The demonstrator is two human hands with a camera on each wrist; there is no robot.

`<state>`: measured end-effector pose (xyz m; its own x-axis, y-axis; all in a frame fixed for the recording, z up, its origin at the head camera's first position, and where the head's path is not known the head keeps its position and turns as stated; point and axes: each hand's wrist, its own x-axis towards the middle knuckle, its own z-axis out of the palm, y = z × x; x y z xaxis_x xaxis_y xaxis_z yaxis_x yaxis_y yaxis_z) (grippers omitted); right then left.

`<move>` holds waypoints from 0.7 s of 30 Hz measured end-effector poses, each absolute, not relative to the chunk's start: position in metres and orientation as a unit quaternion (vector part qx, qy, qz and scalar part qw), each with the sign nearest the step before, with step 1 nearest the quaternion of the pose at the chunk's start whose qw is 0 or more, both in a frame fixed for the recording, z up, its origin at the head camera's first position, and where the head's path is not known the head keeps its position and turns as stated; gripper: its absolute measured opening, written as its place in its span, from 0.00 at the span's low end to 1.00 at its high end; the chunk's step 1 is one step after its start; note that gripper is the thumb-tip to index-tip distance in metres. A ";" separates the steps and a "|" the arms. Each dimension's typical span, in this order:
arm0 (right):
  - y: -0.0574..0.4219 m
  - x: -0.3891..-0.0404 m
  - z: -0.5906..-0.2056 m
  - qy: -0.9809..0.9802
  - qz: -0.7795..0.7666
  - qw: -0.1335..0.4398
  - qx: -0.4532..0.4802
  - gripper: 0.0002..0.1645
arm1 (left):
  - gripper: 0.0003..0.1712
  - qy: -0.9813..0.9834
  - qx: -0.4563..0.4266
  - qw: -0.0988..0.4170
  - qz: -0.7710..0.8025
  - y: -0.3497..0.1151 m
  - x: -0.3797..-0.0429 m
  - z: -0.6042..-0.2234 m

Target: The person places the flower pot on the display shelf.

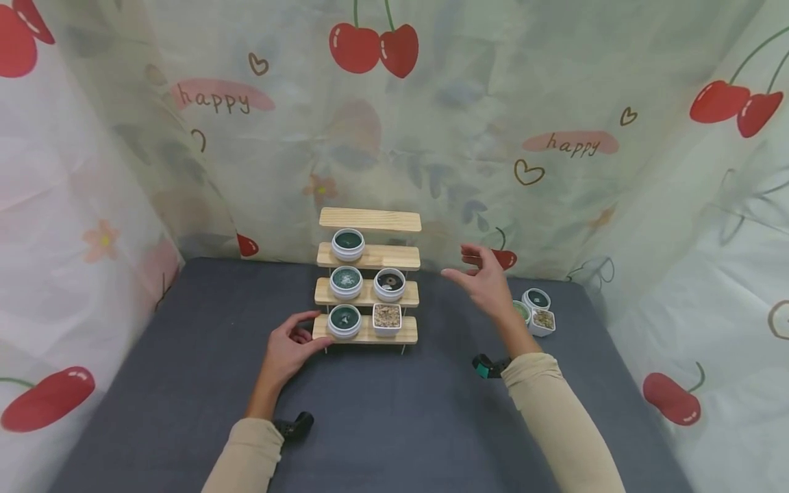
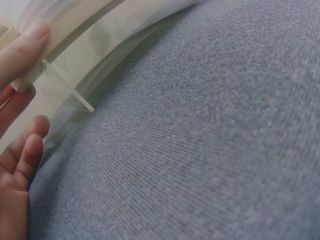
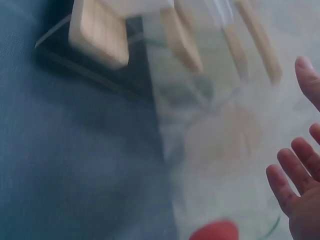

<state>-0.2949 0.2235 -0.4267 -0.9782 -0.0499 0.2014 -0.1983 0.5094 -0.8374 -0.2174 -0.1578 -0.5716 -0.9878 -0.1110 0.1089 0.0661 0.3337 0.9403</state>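
A tiered wooden rack (image 1: 370,219) stands toward the back of the table. My left hand (image 1: 287,352) pinches the left end of its lowest board, thumb on top and fingertips underneath, as the left wrist view shows with the board (image 2: 80,25). Close by the thumb sits a white round bowl with dark green contents (image 1: 344,318); a square white dish of flaky bits (image 1: 387,316) shares that board. Higher up are more round bowls, one with a dark ringed inside (image 1: 390,282). My right hand (image 1: 487,281) is raised right of the rack, fingers spread, holding nothing.
Three small dishes cluster beyond my right forearm, among them a square one with greenish bits (image 1: 543,320). Each wrist wears a dark strapped device (image 1: 296,426). A cherry-print curtain (image 1: 431,137) encloses the dark grey tabletop (image 1: 401,424) at the back and sides.
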 end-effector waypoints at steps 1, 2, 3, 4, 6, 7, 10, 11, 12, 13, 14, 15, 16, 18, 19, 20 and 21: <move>0.231 -0.293 -0.429 -0.868 0.485 0.081 0.066 0.45 | 0.36 -0.813 0.014 0.075 -0.578 -0.158 -0.217 -0.571; 0.238 -0.291 -0.432 -0.870 0.481 0.085 0.062 0.46 | 0.36 -0.812 0.014 0.074 -0.579 -0.158 -0.217 -0.571; 0.246 -0.290 -0.435 -0.872 0.478 0.087 0.057 0.47 | 0.36 -0.811 0.014 0.073 -0.580 -0.158 -0.216 -0.570; 0.253 -0.288 -0.437 -0.874 0.476 0.089 0.052 0.47 | 0.36 -0.811 0.013 0.072 -0.580 -0.157 -0.216 -0.570; 0.266 -0.284 -0.442 -0.875 0.474 0.089 0.041 0.48 | 0.36 -0.810 0.014 0.072 -0.582 -0.157 -0.215 -0.569; 0.272 -0.283 -0.445 -0.877 0.472 0.088 0.034 0.48 | 0.36 -0.810 0.015 0.072 -0.581 -0.157 -0.215 -0.569; 0.289 -0.279 -0.455 -0.879 0.469 0.085 0.012 0.49 | 0.36 -0.810 0.017 0.073 -0.582 -0.157 -0.214 -0.570; 0.295 -0.278 -0.459 -0.881 0.466 0.082 0.004 0.49 | 0.36 -0.809 0.018 0.074 -0.582 -0.157 -0.214 -0.570; 0.300 -0.277 -0.462 -0.883 0.463 0.078 -0.005 0.50 | 0.36 -0.810 0.018 0.073 -0.582 -0.158 -0.215 -0.570; 0.305 -0.275 -0.465 -0.886 0.459 0.073 -0.014 0.51 | 0.36 -0.811 0.018 0.073 -0.581 -0.158 -0.215 -0.570; 0.309 -0.274 -0.468 -0.888 0.454 0.067 -0.022 0.52 | 0.36 -0.811 0.018 0.072 -0.581 -0.158 -0.215 -0.571; 0.313 -0.272 -0.470 -0.890 0.450 0.061 -0.027 0.53 | 0.36 -0.811 0.018 0.071 -0.580 -0.158 -0.215 -0.571; 0.315 -0.270 -0.472 -0.895 0.441 0.056 -0.035 0.53 | 0.36 -0.811 0.017 0.072 -0.581 -0.158 -0.215 -0.570; 0.320 -0.267 -0.475 -0.903 0.425 0.051 -0.047 0.54 | 0.36 -0.811 0.016 0.072 -0.580 -0.159 -0.215 -0.570; 0.321 -0.266 -0.477 -0.906 0.417 0.053 -0.051 0.53 | 0.36 -0.811 0.014 0.073 -0.580 -0.159 -0.215 -0.570; 0.322 -0.265 -0.479 -0.908 0.411 0.057 -0.054 0.53 | 0.36 -0.811 0.013 0.073 -0.581 -0.159 -0.216 -0.570; 0.324 -0.265 -0.481 -0.911 0.404 0.061 -0.057 0.52 | 0.36 -0.810 0.012 0.074 -0.581 -0.158 -0.216 -0.570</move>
<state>-0.2648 0.3236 -0.4814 -0.9859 0.1540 0.0654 0.0549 0.6669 -0.7432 -0.2157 -0.1585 -0.5701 -0.9887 -0.1053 0.1070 0.0675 0.3245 0.9435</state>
